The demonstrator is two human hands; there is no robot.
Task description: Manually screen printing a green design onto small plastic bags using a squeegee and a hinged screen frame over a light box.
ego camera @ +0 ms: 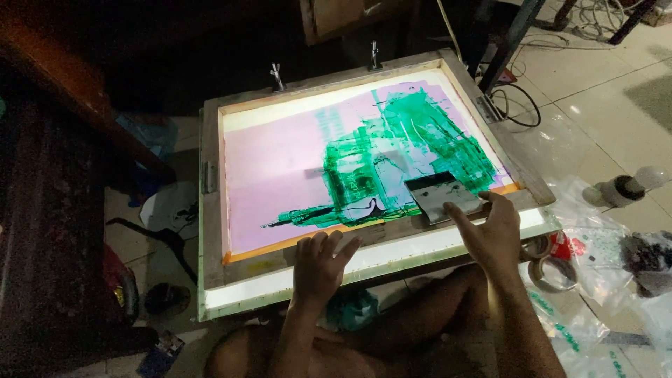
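Note:
A wooden screen-printing frame (pixel 210 210) lies on a lit light table, its pink mesh smeared with green ink (pixel 392 154). My left hand (pixel 320 266) rests flat on the frame's near wooden edge, fingers apart, holding nothing. My right hand (pixel 490 231) rests on the frame's near right corner, fingertips touching the lower edge of a flat grey scraper (pixel 441 194) that lies on the mesh at the ink's edge. My bare legs are below the table.
Two metal clamps (pixel 278 73) hold the frame's far edge. Tape rolls (pixel 553 269) and plastic bags lie on the tiled floor at right, with cables (pixel 518 105) beyond. A dark wooden piece of furniture (pixel 49 210) stands at left, with clutter beneath.

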